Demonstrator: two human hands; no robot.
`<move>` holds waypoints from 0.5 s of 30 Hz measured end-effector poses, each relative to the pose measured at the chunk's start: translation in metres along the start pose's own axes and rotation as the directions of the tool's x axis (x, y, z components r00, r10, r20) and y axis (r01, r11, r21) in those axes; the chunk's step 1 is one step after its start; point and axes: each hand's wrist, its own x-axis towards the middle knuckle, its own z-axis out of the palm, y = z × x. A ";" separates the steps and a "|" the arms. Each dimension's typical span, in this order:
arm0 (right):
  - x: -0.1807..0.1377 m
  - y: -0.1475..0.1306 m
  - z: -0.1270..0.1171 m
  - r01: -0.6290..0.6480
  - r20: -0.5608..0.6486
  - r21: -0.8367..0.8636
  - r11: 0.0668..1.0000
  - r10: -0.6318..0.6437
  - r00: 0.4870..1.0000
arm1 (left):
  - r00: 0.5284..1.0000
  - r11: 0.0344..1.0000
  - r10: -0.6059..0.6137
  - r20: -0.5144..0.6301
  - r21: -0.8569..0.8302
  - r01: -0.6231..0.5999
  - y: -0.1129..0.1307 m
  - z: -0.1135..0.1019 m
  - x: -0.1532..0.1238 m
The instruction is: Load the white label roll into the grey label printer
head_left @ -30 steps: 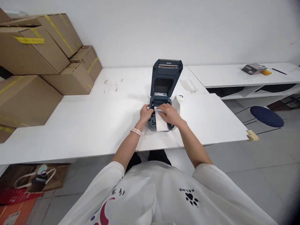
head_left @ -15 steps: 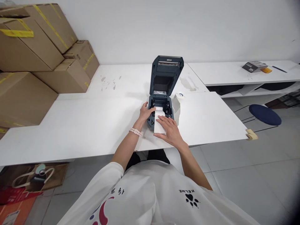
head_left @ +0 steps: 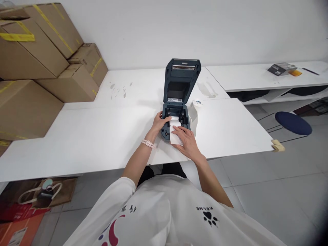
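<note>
A dark blue-grey label printer (head_left: 176, 85) stands on the white table with its lid raised. From inside it a strip of white label paper (head_left: 174, 134) runs out over the front edge. My left hand (head_left: 160, 122) rests on the printer's left side, thumb reaching in to the paper near the roll, fingers spread along the outer wall. My right hand (head_left: 186, 140) is on the strip, with the fingers on top and the thumb underneath at its lower end. Behind the printer's right side lies a roll with loose white backing paper (head_left: 194, 118).
Cardboard boxes (head_left: 46, 68) are stacked at the left end of the white table (head_left: 102, 147). On the right are a side table with a small black box (head_left: 280, 69), a blue stool (head_left: 293, 123) and a padded table corner (head_left: 278, 146). Bags (head_left: 46, 194) sit below left.
My right hand has drawn its thumb in under the strip, and the paper's lower end now curls up slightly. My left hand stays on the printer. The view has shifted a little.
</note>
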 end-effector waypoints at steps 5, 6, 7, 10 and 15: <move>-0.001 -0.001 -0.002 -0.004 0.059 0.013 1.000 0.003 0.998 | 1.000 1.000 0.000 -0.016 0.022 0.000 0.003 0.000 0.002; -0.004 -0.001 -0.006 0.002 0.083 0.025 1.000 -0.004 0.997 | 1.000 0.999 0.007 -0.022 0.038 -0.007 0.003 0.000 -0.002; -0.008 -0.002 -0.012 0.013 0.116 0.044 0.999 -0.018 0.993 | 1.000 0.998 0.018 -0.024 0.059 -0.016 0.004 -0.001 -0.008; -0.021 -0.001 -0.043 0.047 0.272 0.192 0.980 -0.100 0.957 | 0.998 0.991 0.066 0.024 0.111 -0.069 -0.001 -0.003 -0.043; 0.026 0.039 -0.098 -0.063 -0.057 0.414 0.908 0.094 0.994 | 0.992 0.995 0.019 0.121 0.091 -0.030 -0.015 -0.005 -0.099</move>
